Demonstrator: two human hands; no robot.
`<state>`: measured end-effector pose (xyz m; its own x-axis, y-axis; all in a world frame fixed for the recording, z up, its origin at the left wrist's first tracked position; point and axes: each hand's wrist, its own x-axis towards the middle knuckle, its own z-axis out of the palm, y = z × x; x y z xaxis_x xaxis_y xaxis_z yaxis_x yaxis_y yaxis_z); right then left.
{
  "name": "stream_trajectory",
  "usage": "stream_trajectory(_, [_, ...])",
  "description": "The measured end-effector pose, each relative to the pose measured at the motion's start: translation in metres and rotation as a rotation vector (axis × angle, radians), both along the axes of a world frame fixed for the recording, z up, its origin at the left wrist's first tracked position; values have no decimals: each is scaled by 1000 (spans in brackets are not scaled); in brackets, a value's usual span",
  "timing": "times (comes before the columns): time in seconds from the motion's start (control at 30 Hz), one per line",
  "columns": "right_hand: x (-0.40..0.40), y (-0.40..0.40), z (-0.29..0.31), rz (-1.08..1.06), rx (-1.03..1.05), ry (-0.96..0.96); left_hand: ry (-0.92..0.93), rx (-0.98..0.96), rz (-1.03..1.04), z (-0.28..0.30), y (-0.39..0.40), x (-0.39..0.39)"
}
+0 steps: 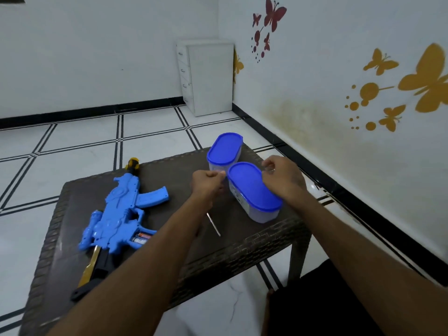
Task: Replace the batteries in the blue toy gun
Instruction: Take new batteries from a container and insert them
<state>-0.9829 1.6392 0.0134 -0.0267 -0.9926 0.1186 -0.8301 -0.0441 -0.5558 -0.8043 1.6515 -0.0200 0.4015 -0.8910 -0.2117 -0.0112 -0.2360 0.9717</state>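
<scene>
The blue toy gun [121, 214] lies on the left of the dark table [242, 248], muzzle toward me. Its battery compartment is open and batteries [141, 237] show inside. Two clear containers with blue lids stand at the back right: a far container [224, 147] and a near container [254, 190]. My left hand [206, 183] is curled, its fingertips pinched at the left end of the near container's lid. My right hand [283, 175] pinches the same lid's far right edge. A thin metal screwdriver shaft [213, 224] lies on the table, partly hidden under my left forearm.
The table's right edge stands close to a wall with butterfly stickers. A white drawer cabinet [208, 76] stands in the far corner of the tiled floor. A yellow and black part [132, 164] sticks out at the gun's far end.
</scene>
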Motion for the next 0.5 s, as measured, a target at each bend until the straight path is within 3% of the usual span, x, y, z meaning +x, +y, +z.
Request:
stream_trajectory(0.17, [48, 33, 6, 262, -228, 15, -270, -100, -70, 4, 45, 55])
stream_trajectory(0.33, [97, 61, -7, 451, -61, 24, -580, -131, -36, 11, 103, 111])
stream_trajectory(0.5, [130, 78, -26, 686, 78, 256, -897, -119, -73, -3, 154, 158])
